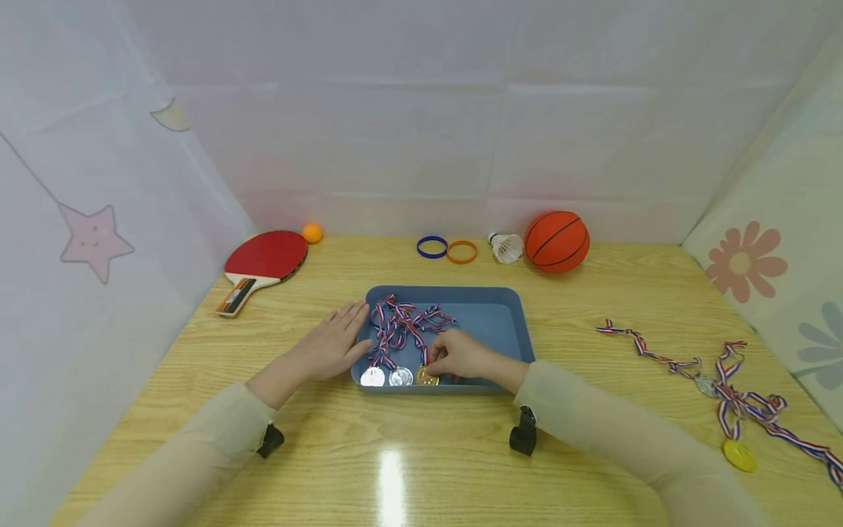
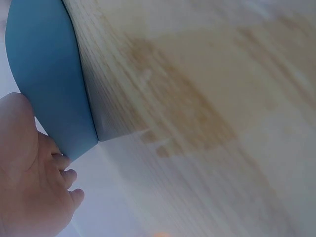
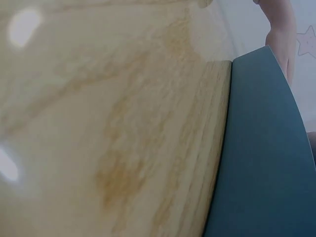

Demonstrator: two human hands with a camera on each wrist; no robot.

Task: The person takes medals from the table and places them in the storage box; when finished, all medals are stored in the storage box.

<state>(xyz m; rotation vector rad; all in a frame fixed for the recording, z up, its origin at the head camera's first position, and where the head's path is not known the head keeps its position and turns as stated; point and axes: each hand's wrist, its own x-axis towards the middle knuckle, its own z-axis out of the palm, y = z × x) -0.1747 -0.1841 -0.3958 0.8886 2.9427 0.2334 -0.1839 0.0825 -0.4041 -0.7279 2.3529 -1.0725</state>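
touching the right hand (image 1: 457, 353) is a gold medal (image 1: 428, 379).

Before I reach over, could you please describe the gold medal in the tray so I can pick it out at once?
On the wooden table, find the blue-grey tray. The gold medal is rightmost in the row along its near edge, partly covered by the right hand. Its colour sets it apart from the two silvery medals on its left.
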